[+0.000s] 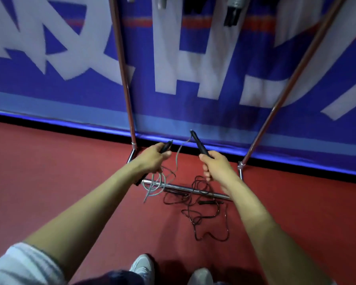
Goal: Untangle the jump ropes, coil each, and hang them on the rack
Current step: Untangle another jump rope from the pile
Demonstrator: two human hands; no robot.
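My left hand (152, 159) grips one black handle (166, 146) of a grey jump rope (159, 183), with loops of the cord hanging below the fist. My right hand (215, 166) grips the other black handle (199, 145), which points up and away; the grey cord runs from its tip down toward my left hand. A dark jump rope (203, 214) lies tangled on the red floor under and in front of my hands, its black handle (210, 202) beside the rack's bottom bar. The metal rack (185, 189) stands just beyond my hands against the wall.
The rack's uprights (123, 75) rise left and right in front of a blue and white banner (193, 68). Dark handles (232, 15) hang at the top edge of the view. My shoes (142, 266) stand on the red floor (49, 171) at the bottom.
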